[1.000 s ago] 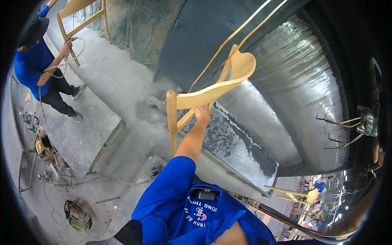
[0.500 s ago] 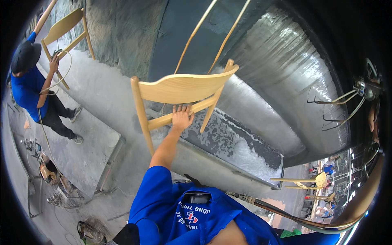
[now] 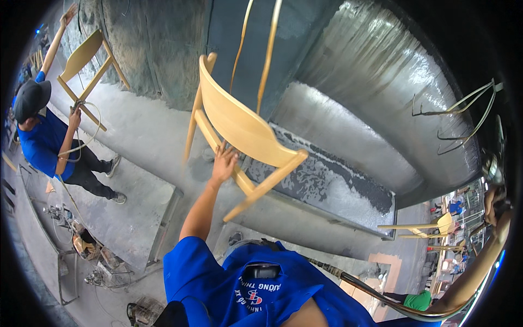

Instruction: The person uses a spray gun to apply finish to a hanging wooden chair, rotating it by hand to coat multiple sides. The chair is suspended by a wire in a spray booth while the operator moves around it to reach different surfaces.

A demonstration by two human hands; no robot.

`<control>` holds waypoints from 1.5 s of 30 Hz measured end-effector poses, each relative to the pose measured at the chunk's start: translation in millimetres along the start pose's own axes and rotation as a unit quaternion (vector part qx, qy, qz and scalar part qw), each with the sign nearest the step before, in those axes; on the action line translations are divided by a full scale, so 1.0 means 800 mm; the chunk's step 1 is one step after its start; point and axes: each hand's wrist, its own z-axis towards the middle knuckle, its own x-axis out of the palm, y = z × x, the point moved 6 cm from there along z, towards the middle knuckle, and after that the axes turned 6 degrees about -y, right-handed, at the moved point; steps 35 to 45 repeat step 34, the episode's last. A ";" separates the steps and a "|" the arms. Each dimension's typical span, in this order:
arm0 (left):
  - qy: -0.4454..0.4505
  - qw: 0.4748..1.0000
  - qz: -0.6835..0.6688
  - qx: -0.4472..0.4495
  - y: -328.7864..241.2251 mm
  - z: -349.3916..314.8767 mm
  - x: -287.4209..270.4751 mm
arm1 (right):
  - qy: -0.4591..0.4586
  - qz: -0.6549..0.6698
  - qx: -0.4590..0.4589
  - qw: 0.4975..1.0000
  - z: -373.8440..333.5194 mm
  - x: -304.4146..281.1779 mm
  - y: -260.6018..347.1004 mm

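A pale wooden chair frame (image 3: 244,121) with a curved backrest hangs tilted in front of me from two long rods. My left hand (image 3: 222,165) reaches up and grips its lower crossrail, the fingers closed over the wood. At the dark right rim, my right hand (image 3: 493,206) is closed around a metal spray gun (image 3: 492,168), partly lost in shadow. A hose (image 3: 403,305) curves along below my right arm.
A trough (image 3: 338,199) of foamy liquid lies below a wet metal sheet (image 3: 376,103). To the left, a co-worker (image 3: 46,133) stands on a grey platform (image 3: 136,204) by another hanging chair frame (image 3: 90,57). Wire hooks (image 3: 463,109) and more chair frames (image 3: 436,226) are at right.
The chair frame has swung round, its right end coming nearer and its left end going away. My left hand has shifted slightly left on the rail. The spray gun and right hand have moved lower.
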 end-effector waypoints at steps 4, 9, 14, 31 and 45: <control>-0.036 0.891 -0.425 -0.156 0.068 0.019 -0.050 | -0.063 0.049 0.009 0.997 -0.012 -0.073 -0.015; -0.442 0.798 -0.394 -0.114 0.079 -0.033 -0.276 | -0.104 0.100 0.018 0.989 -0.024 -0.115 -0.039; -0.706 0.645 -0.217 -0.195 0.053 -0.170 -0.346 | 0.031 0.085 -0.001 0.996 0.004 -0.060 -0.056; -0.301 0.886 -0.289 -0.201 -0.007 -0.047 -0.110 | 0.201 -0.157 0.022 0.967 -0.034 0.073 -0.028; -0.205 0.914 -0.296 -0.186 -0.017 -0.012 -0.068 | 0.160 -0.122 0.049 0.978 -0.040 0.064 -0.035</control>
